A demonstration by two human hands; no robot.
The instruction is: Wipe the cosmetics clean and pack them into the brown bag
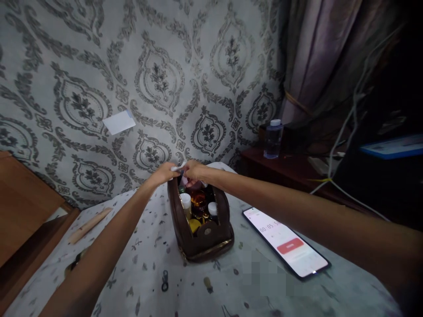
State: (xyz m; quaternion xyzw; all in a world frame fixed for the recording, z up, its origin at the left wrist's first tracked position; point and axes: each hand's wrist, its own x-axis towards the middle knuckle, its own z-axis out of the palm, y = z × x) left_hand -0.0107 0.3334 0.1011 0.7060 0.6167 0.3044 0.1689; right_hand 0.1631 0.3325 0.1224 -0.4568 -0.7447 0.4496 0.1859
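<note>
A dark brown bag (205, 252) stands unzipped on the patterned bedsheet. Inside it are a bottle with a white cap (186, 201), another white lid (212, 208), a yellow lid (194, 226) and an amber item (198, 199). At the bag's far end, my left hand (164, 173) is closed, pinching a small white item (179, 167). My right hand (194, 171) is closed too, its fingers at the same white item and partly over the bag's opening. What the white item is cannot be made out.
A phone (286, 244) showing a timer lies right of the bag. A clear bottle (272, 139) stands on a dark red table (257, 154). Wooden furniture (26, 198) and a beige stick-like object (90, 225) are at left. Cables hang at right.
</note>
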